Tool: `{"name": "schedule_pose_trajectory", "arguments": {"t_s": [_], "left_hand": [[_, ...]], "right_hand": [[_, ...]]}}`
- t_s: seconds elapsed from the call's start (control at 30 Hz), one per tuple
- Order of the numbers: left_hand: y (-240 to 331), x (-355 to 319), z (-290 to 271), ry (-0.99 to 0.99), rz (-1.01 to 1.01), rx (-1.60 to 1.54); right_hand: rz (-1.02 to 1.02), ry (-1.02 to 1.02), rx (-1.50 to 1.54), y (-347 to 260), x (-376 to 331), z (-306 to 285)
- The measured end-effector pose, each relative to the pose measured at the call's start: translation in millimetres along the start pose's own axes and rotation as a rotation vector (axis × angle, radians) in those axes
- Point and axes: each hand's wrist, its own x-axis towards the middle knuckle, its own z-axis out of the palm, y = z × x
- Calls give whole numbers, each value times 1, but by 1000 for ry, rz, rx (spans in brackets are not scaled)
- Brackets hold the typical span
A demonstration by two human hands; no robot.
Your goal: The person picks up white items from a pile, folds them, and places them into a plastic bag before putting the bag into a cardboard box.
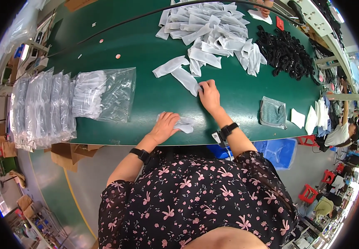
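Note:
Near the front edge of the green table, my left hand (pixel 166 126) lies over a small frosted white plastic bag (pixel 185 124), its fingers curled down on it. Ahead and to the right, my right hand (pixel 209 96) pinches the near end of another frosted plastic bag (pixel 185 80). That bag is long and narrow and lies flat on the table. One more loose frosted bag (pixel 170 66) touches its far end. Beyond them spreads a big heap of similar frosted bags (pixel 212 25). What is inside the bags does not show clearly.
At left stand clear bags packed with white bundles (pixel 42 108), beside an open-ended clear bag (pixel 119 93). A pile of black cables (pixel 285 52) lies at right, near a bagged grey-striped item (pixel 272 112). Another person's hand (pixel 265 8) shows at the far edge. A blue bin (pixel 277 152) sits below.

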Motion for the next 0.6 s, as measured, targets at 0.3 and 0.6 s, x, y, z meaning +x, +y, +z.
{"name": "schedule_pose_trajectory", "arguments": {"t_s": [0.3,0.6], "left_hand": [[9,-5,0,16,-88,51],[11,2,1,7,-86,4]], "right_hand": [[23,2,288,-57,30,-58],[198,-191,507,-47,17,-13]]}}
